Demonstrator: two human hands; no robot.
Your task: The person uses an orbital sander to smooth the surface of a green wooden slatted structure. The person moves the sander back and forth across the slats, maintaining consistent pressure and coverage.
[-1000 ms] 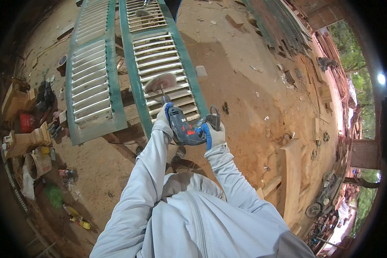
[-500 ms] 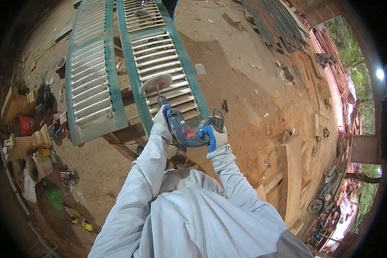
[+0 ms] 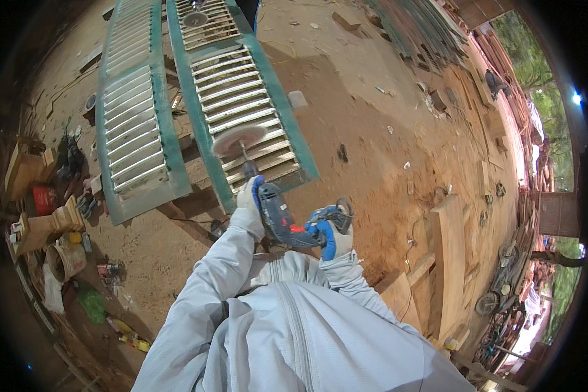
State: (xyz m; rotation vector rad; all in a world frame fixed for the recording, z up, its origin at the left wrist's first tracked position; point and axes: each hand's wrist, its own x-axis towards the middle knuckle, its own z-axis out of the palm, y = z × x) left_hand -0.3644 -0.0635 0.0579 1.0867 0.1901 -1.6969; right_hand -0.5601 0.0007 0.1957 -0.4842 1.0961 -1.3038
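Note:
Both my hands wear white gloves with blue palms. My left hand is closed round the front of a dark power drill, just behind its chuck. My right hand grips the rear handle, beside a dark loop of cord. A round sanding disc turns on the drill's shaft, blurred, over the slats at the near end of a green-framed louvred shutter. Whether the disc touches the slats I cannot tell. To the left lies a second louvred shutter, its slats pale and its frame green.
Another disc tool is at the far end of the right shutter. Thick planks lie on the right. At the left stand carved wooden pieces, a bucket and a red container. Long boards are stacked at far right.
The drill and both hands have come nearer to my body, and the disc has shifted toward the shutter's near end. My grip on the drill stays the same.

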